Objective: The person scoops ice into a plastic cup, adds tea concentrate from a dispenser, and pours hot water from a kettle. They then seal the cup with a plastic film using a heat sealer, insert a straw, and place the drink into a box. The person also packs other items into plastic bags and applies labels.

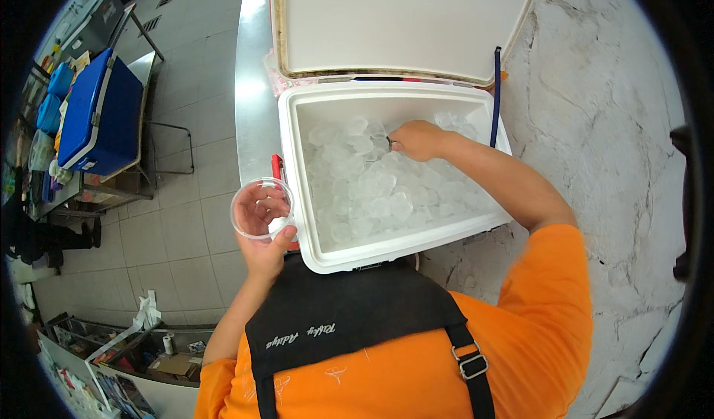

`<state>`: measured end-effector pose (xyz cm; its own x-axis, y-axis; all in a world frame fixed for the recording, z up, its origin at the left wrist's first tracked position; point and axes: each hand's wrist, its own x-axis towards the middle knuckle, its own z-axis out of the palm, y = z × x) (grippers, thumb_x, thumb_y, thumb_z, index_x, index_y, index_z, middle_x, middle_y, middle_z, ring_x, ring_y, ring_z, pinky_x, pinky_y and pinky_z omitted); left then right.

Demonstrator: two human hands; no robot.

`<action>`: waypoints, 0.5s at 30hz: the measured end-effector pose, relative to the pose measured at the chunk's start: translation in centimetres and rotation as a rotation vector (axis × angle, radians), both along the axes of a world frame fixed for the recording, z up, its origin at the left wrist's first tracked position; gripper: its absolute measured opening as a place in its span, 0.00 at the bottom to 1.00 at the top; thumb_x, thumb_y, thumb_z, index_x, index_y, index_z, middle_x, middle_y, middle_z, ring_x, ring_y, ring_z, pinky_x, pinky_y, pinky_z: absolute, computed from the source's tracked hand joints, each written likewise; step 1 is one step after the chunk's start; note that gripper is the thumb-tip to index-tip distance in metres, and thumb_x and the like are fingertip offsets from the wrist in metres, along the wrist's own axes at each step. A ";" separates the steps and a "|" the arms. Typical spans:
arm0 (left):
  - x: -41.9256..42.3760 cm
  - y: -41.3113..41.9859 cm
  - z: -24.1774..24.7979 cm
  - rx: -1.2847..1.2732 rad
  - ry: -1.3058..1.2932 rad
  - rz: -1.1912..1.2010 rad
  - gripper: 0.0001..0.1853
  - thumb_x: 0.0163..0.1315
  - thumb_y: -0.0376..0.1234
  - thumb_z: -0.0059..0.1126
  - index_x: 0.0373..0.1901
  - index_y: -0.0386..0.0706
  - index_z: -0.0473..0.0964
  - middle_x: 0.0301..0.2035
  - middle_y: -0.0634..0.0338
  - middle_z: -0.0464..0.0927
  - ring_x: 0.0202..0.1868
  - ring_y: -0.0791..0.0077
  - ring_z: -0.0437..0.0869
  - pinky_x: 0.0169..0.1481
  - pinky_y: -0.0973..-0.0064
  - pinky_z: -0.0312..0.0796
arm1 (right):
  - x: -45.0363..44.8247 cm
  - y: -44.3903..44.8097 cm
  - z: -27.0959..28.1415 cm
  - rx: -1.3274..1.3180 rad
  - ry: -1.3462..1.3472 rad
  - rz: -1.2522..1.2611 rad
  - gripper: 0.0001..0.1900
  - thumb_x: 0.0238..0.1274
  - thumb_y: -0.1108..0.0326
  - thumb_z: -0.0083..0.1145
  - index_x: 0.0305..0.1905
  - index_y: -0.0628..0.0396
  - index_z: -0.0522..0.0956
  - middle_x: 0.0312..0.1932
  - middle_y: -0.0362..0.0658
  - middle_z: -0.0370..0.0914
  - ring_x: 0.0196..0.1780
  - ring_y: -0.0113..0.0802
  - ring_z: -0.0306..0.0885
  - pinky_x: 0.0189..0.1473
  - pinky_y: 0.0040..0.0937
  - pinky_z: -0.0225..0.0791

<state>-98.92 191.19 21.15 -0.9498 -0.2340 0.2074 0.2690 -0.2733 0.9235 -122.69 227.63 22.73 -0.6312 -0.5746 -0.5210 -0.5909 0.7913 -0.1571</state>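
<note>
My left hand (261, 251) holds a clear plastic cup (262, 234) with its open mouth upward, just left of a white cooler box (309, 251). No contents show in the cup. Ice pieces (385, 187) fill much of the cooler. Inside it, my right hand (418, 141) has its fingers closed around what looks like a dark metal handle (390, 142). The far end of that utensil is hidden among the ice, so its kind is unclear. The cooler's white lid (390, 26) stands open at the back, with a dark blue strap (496, 95) at its right side.
A red latch or handle (277, 168) is on the cooler's left side. The cooler rests on a metal counter (254, 112) beside a marbled wall (585, 140). Across the tiled floor (184, 229), a blue cooler (100, 118) sits on a table. A person's dark-clothed legs (72, 238) are at far left.
</note>
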 end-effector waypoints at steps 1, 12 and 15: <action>-0.3 0.0 0.3 -0.010 0.006 -0.014 0.50 0.58 0.42 0.88 0.78 0.39 0.66 0.57 0.53 0.80 0.51 0.69 0.86 0.60 0.66 0.82 | 0.0 0.3 -0.6 -0.059 -0.018 -0.022 0.12 0.85 0.60 0.58 0.50 0.58 0.85 0.40 0.56 0.87 0.48 0.62 0.85 0.52 0.58 0.75; -4.5 1.5 11.6 -0.774 -0.117 -0.222 0.47 0.58 0.46 0.86 0.75 0.40 0.72 0.54 0.50 0.87 0.47 0.62 0.92 0.50 0.65 0.83 | 2.3 3.3 1.3 -0.583 -0.243 -0.250 0.11 0.85 0.64 0.56 0.56 0.57 0.84 0.45 0.51 0.87 0.49 0.41 0.84 0.58 0.39 0.76; -5.9 3.2 13.0 -0.934 -0.188 -0.307 0.46 0.59 0.47 0.85 0.74 0.38 0.71 0.56 0.45 0.87 0.48 0.54 0.93 0.53 0.59 0.85 | 2.6 4.5 6.7 -0.620 -0.267 -0.220 0.11 0.85 0.64 0.56 0.55 0.58 0.84 0.42 0.49 0.86 0.46 0.38 0.82 0.57 0.39 0.75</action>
<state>-104.86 194.41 34.14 -0.9780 0.2073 0.0227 0.1357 0.5504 0.8238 -120.08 232.10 29.47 -0.6633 -0.6890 -0.2921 -0.3058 0.6058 -0.7345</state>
